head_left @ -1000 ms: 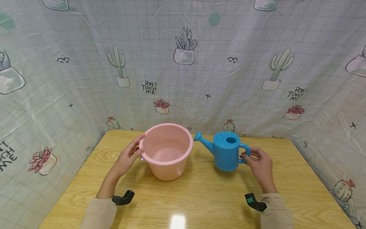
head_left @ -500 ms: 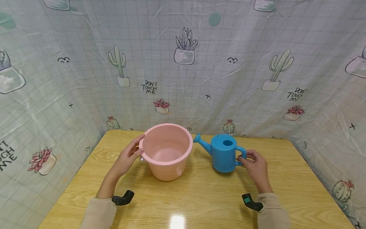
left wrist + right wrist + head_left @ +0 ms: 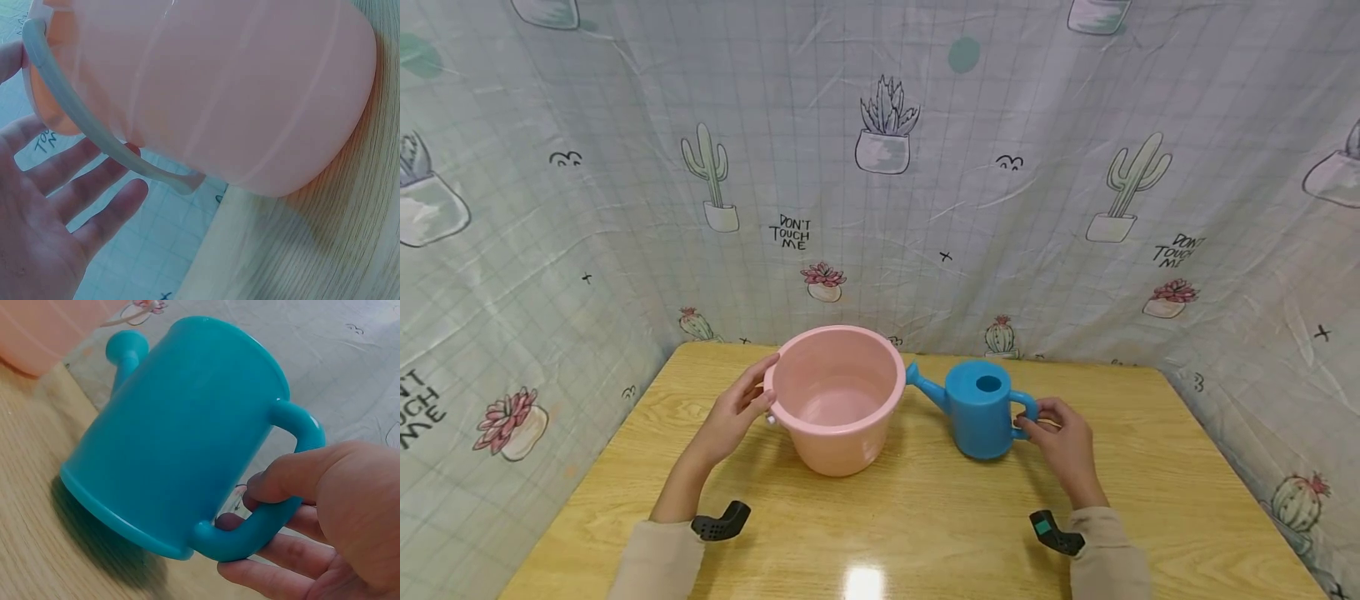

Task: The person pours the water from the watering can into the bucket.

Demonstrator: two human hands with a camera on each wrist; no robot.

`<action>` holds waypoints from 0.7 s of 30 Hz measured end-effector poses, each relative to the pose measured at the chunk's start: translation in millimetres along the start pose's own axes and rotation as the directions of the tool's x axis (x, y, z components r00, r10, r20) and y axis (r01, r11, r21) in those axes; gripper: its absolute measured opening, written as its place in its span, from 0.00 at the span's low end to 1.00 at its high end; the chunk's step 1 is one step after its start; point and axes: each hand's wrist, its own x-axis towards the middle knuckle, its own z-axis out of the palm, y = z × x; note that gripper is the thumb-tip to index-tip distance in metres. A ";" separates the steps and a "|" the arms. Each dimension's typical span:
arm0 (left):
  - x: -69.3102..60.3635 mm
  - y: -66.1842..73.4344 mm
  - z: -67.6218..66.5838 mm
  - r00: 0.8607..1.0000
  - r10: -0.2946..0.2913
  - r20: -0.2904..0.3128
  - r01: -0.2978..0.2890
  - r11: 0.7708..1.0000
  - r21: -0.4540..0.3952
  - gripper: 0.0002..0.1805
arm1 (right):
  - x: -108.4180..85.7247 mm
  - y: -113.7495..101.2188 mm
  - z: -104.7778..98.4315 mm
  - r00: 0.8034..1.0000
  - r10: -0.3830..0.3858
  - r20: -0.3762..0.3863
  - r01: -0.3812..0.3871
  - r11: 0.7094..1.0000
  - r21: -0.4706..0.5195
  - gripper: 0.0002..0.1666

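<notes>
A pink bucket stands upright on the table in the head view. My left hand rests against the left side of its rim, thumb and fingers spread. In the left wrist view, the bucket's pale handle hangs across the fingers, which are mostly straight. To the right is a blue watering can, nearly upright, its spout pointing at the bucket's right rim. My right hand holds the can's handle between thumb and fingers. Whether its base touches the table I cannot tell.
The wooden table carries both things. A patterned curtain closes off the back and both sides. Black wrist devices sit at both sleeves.
The watering can has moved left and slightly nearer with my right hand, bringing its spout up to the bucket's rim. The left hand and the bucket have stayed put.
</notes>
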 end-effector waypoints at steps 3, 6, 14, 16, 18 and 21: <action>-0.8 -0.7 0.1 1.000 -0.006 0.000 0.006 1.000 0.006 0.30 | -0.7 1.2 -0.6 1.000 0.010 0.021 -0.010 1.000 0.005 0.18; -0.7 -0.8 0.2 1.000 -0.001 -0.002 0.001 1.000 0.006 0.30 | -0.6 2.2 -3.0 0.998 0.008 0.056 -0.009 1.000 0.014 0.18; -0.3 1.7 0.4 1.000 0.004 -0.005 -0.004 1.000 0.001 0.30 | -0.9 2.0 -16.7 0.988 0.034 0.154 -0.034 0.999 -0.004 0.20; -0.4 2.2 0.5 1.000 -0.001 -0.005 0.001 1.000 0.004 0.30 | -1.9 1.1 -20.3 0.984 0.038 0.175 -0.035 0.999 -0.019 0.21; -0.7 2.5 0.6 1.000 -0.002 -0.004 0.002 1.000 0.004 0.30 | -3.0 0.3 -23.0 0.980 0.038 0.194 -0.034 0.999 -0.023 0.22; -1.2 2.6 0.7 1.000 -0.004 -0.004 0.004 1.000 0.005 0.30 | -3.8 -0.5 -25.0 0.977 0.030 0.209 -0.025 0.999 -0.022 0.22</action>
